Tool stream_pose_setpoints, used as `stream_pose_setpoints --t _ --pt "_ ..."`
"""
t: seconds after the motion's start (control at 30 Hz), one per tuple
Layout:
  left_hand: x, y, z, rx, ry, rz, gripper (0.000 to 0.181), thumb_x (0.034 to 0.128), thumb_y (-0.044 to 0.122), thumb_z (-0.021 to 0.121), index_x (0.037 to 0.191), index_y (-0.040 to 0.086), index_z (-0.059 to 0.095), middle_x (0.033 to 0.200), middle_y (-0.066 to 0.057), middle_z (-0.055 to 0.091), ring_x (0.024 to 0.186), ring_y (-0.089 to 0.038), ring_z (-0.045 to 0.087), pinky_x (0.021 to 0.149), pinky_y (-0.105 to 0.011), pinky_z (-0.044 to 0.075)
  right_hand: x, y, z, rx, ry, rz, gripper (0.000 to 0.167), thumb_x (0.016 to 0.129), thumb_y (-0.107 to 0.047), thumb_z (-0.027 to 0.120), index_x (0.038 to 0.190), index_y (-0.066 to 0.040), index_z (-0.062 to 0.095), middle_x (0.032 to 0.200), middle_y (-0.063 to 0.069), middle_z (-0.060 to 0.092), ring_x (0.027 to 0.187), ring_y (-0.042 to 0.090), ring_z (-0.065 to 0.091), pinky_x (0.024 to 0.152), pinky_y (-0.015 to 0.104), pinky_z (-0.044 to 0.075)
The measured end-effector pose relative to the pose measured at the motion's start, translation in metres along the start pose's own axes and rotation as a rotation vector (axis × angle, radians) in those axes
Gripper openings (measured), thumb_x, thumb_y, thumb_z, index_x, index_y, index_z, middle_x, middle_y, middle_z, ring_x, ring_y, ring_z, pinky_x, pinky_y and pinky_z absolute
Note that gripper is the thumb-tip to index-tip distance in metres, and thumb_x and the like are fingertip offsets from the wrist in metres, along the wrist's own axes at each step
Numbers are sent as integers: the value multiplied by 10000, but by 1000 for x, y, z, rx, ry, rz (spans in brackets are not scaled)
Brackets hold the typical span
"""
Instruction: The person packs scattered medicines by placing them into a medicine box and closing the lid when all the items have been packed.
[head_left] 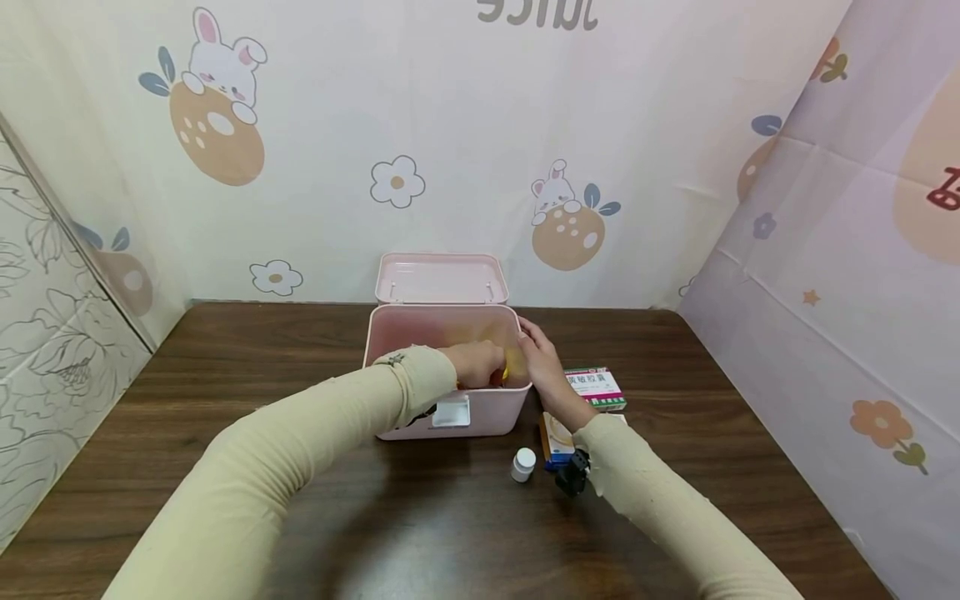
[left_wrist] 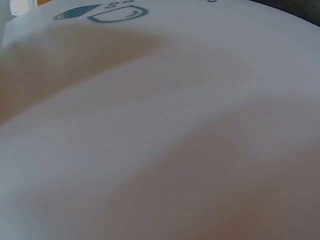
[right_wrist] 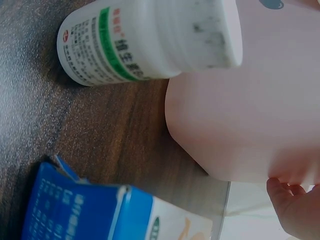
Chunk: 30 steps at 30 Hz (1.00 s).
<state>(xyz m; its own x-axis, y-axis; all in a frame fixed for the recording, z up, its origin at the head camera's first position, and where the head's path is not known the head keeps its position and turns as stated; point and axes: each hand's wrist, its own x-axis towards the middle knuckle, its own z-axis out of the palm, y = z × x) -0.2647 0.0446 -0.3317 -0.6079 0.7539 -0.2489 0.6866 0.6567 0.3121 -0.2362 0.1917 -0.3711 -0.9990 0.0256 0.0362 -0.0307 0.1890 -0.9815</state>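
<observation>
A pink lidded box (head_left: 491, 415) stands on the table with its lid (head_left: 441, 279) tipped back. My left hand (head_left: 478, 364) reaches over the front wall into the box; its fingertips are hidden, and something yellow and red (head_left: 504, 377) shows beside them. Whether the fingers hold it cannot be told. My right hand (head_left: 546, 373) grips the box's right side at the rim, and its fingertips (right_wrist: 280, 187) touch the pink wall in the right wrist view. In the left wrist view, the box wall (left_wrist: 150, 120) fills the frame, blurred, with a printed drawing near the top.
Right of the box lie a white, green and magenta medicine carton (head_left: 596, 385) and a blue and white carton (right_wrist: 115, 210), partly under my right forearm. A white pill bottle (head_left: 522, 464) stands before the box's right front corner. A patterned cloth (head_left: 465, 167) hangs behind the table.
</observation>
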Motion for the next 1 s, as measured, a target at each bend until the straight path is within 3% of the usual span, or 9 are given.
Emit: stream_pose_setpoints --t 0.2,0.3,0.43,0.63,0.73,0.87,0.93,1.0 --pt "-4 0 -4 5 -21 31 190 905 -50 624 1002 50 755 916 -53 698 796 -166 576 688 -255 492 -1 0 -1 3 3 14 465 1078 -134 338 1526 -12 361 1534 222 385 1381 375 385 1146 504 297" --pt "-10 1 -9 15 1 44 196 905 -24 655 1069 34 747 972 -71 700 833 -170 592 744 -269 517 -2 0 -1 5 -1 22 469 1080 -146 337 1531 -21 355 1541 214 378 1387 375 381 1149 515 290" --pt "-22 5 -19 24 130 65 198 919 12 667 1103 18 742 1047 -95 709 903 -198 632 836 -319 534 -1 0 -1 13 -10 34 473 1082 -164 340 1538 -38 351 1549 197 374 1382 368 387 1148 516 295" --pt "-41 10 -27 -75 375 120 326 933 -87 508 1125 56 729 1121 -73 706 995 -225 657 901 -346 534 -1 -1 -1 31 -19 35 478 1088 -171 337 1542 -21 332 1556 195 359 1372 365 387 1148 506 300" --pt "-50 13 -26 -92 493 207 324 909 -112 500 1083 48 722 1078 -56 696 1023 -209 648 922 -324 519 -1 -1 -1 33 -13 33 480 1083 -172 350 1536 -14 340 1547 202 370 1363 365 391 1149 507 293" --pt "-60 22 -19 -27 651 381 179 882 -59 628 1015 16 722 973 -49 676 921 -196 627 862 -280 509 -2 0 -1 42 -7 16 491 1061 -160 380 1525 -2 358 1517 222 406 1335 350 417 1132 474 313" --pt "-65 29 -11 -1 693 434 115 865 -12 693 971 24 719 923 -44 669 866 -185 613 827 -264 507 -2 0 0 54 -1 1 486 1057 -151 390 1517 2 373 1495 232 430 1310 338 435 1108 449 336" --pt "-69 37 0 10 684 465 102 863 44 732 960 26 705 913 -50 667 846 -184 611 823 -248 512 -2 1 -1 50 -2 -6 481 1061 -162 389 1515 -4 380 1487 226 440 1292 329 447 1090 440 354"
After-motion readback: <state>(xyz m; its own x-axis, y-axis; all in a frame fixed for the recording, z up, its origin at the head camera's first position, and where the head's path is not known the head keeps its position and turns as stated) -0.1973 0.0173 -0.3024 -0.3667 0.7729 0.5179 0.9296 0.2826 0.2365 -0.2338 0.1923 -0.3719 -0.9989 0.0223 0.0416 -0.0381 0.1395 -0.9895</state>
